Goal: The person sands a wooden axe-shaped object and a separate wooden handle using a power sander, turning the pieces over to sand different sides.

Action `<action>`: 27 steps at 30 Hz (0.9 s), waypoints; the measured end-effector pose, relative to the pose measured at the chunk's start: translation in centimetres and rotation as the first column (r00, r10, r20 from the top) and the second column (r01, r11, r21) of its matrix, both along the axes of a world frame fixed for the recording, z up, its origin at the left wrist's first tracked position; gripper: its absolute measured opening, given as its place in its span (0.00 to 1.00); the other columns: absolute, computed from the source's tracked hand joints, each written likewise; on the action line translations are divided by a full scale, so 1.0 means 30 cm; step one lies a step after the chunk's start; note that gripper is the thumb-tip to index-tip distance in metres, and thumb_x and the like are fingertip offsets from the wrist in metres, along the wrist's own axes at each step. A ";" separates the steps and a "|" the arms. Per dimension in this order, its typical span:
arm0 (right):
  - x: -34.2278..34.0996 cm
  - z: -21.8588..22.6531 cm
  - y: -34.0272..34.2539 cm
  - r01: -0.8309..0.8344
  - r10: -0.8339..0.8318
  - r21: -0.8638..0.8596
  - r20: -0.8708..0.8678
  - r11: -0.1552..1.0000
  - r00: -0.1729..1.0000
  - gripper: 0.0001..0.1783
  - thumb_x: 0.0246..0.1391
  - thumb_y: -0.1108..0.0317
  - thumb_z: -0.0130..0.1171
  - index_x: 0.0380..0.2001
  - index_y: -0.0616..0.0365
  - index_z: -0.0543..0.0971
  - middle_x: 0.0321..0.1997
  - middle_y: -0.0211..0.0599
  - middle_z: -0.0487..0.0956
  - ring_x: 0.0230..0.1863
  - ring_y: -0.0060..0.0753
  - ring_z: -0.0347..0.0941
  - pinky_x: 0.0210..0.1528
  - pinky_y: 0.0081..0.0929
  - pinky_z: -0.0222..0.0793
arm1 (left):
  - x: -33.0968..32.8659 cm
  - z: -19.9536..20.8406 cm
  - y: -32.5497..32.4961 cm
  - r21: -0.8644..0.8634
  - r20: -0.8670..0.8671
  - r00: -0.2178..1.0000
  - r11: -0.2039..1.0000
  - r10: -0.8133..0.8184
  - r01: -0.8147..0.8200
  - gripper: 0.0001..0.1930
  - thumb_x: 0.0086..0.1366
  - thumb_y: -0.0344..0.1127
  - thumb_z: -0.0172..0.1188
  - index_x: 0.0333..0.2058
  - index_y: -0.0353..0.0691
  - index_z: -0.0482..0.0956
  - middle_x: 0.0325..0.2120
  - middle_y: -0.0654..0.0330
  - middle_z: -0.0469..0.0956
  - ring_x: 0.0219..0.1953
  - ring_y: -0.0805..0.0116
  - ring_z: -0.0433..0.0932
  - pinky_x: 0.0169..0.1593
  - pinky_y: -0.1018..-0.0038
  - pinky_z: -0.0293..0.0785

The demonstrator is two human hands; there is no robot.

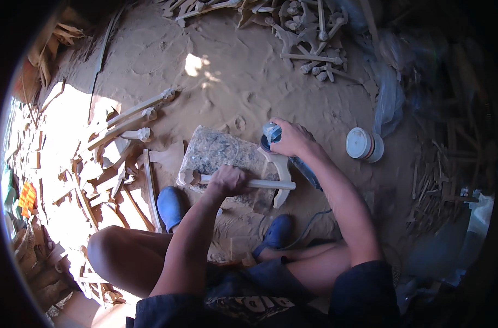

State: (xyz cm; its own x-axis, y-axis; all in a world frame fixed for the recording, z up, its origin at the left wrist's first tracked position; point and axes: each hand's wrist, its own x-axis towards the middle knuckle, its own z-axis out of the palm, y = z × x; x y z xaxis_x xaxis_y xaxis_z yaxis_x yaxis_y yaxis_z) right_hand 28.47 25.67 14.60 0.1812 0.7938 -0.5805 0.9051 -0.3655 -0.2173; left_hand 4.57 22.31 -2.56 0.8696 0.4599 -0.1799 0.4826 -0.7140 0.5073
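Observation:
My left hand (228, 179) is closed around the shaft of a pale carved wooden leg (265, 184), which lies across a mottled stone block (219, 143). A bulbous carved end shows left of the fist. Near its right end a curved wooden piece (283, 165) crosses the shaft; I cannot tell whether the two are joined. My right hand (292, 138) grips the head of a blue angle grinder (307, 173). Its dark round disc (266, 144) is at the upper end of the curved piece, and whether they touch is unclear. The fingers partly hide the tool.
Carved wooden legs (133, 117) and offcuts lie at the left, partly in bright sun. More carved parts (314, 44) are heaped at the far side. A white tub (363, 144) stands at the right. A cord (309, 225) runs near my blue shoe (279, 232). Dust covers the floor.

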 end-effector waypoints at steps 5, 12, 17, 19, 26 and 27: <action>0.161 -0.058 -0.015 0.175 -0.174 0.071 -0.013 0.982 0.985 0.51 0.41 0.56 0.74 0.74 0.44 0.72 0.68 0.51 0.81 0.68 0.55 0.78 0.71 0.44 0.73 | 0.001 0.095 0.011 -0.055 0.064 0.998 0.998 -0.021 0.025 0.18 0.64 0.61 0.69 0.45 0.60 0.89 0.29 0.57 0.88 0.32 0.50 0.87 0.37 0.54 0.84; 0.365 -0.097 -0.068 0.358 -0.362 0.058 0.083 0.932 0.929 0.55 0.37 0.56 0.75 0.75 0.47 0.72 0.69 0.53 0.80 0.69 0.50 0.77 0.72 0.39 0.72 | -0.017 0.020 0.013 -0.017 0.049 0.997 0.998 -0.060 0.061 0.19 0.65 0.60 0.68 0.51 0.66 0.88 0.29 0.59 0.88 0.31 0.51 0.87 0.36 0.55 0.84; 0.381 -0.037 -0.110 0.409 -0.407 0.073 -0.040 0.910 0.913 0.55 0.40 0.56 0.71 0.77 0.44 0.68 0.74 0.48 0.76 0.74 0.50 0.72 0.76 0.43 0.68 | 0.003 0.031 0.006 -0.032 0.162 0.985 0.998 -0.052 0.058 0.21 0.64 0.62 0.68 0.50 0.63 0.88 0.32 0.57 0.88 0.30 0.50 0.87 0.36 0.55 0.84; 0.314 -0.040 -0.083 0.359 -0.355 0.068 -0.062 0.931 0.933 0.55 0.39 0.55 0.73 0.76 0.46 0.69 0.73 0.50 0.77 0.72 0.51 0.74 0.74 0.41 0.70 | 0.021 0.061 0.013 -0.059 0.048 0.992 0.991 -0.113 0.116 0.24 0.63 0.59 0.72 0.55 0.59 0.88 0.36 0.63 0.89 0.31 0.53 0.88 0.33 0.57 0.83; 0.259 -0.086 -0.040 0.311 -0.308 0.017 -0.113 0.950 0.945 0.56 0.37 0.53 0.76 0.74 0.49 0.71 0.71 0.51 0.78 0.69 0.49 0.77 0.70 0.39 0.73 | -0.001 0.034 0.013 0.003 0.120 0.986 0.993 -0.117 0.117 0.22 0.66 0.61 0.69 0.54 0.61 0.88 0.35 0.62 0.90 0.31 0.54 0.88 0.33 0.58 0.84; 0.281 -0.092 -0.057 0.363 -0.362 -0.013 -0.105 0.932 0.926 0.55 0.37 0.53 0.76 0.74 0.48 0.72 0.70 0.50 0.79 0.68 0.49 0.78 0.70 0.38 0.73 | 0.006 0.061 0.009 0.000 0.080 0.990 0.993 -0.114 0.114 0.22 0.66 0.62 0.69 0.54 0.61 0.89 0.33 0.62 0.89 0.30 0.55 0.88 0.33 0.57 0.84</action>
